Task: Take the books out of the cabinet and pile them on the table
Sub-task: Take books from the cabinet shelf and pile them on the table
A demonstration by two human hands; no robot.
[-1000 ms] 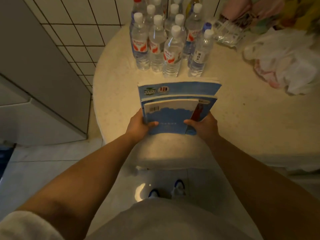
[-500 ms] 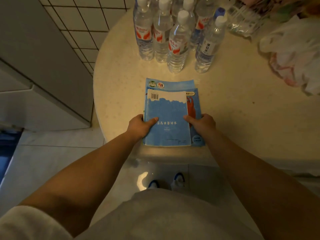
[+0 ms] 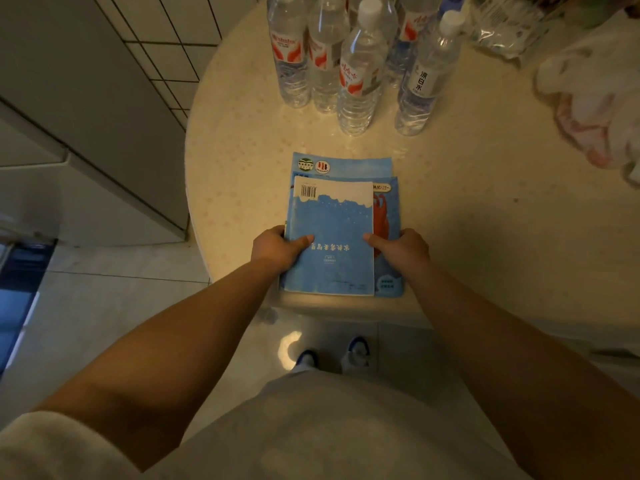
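Note:
A small pile of blue books (image 3: 334, 220) lies flat on the round cream table (image 3: 485, 209), close to its near edge. The top book has a white band and a barcode at its far end. Under it, a book with a red figure sticks out to the right, and a third shows beyond them. My left hand (image 3: 277, 249) grips the pile's left edge, thumb on the top cover. My right hand (image 3: 401, 247) grips the right edge the same way. The cabinet is out of view.
Several clear water bottles (image 3: 360, 74) stand just beyond the pile. White plastic bags (image 3: 588, 98) lie at the table's right rear. A grey appliance or unit (image 3: 86, 133) stands to the left against a tiled wall. My shoes show on the tiled floor below.
The pile was held tilted above the table and has come down flat onto it near the front edge. Both hands have stayed on its sides.

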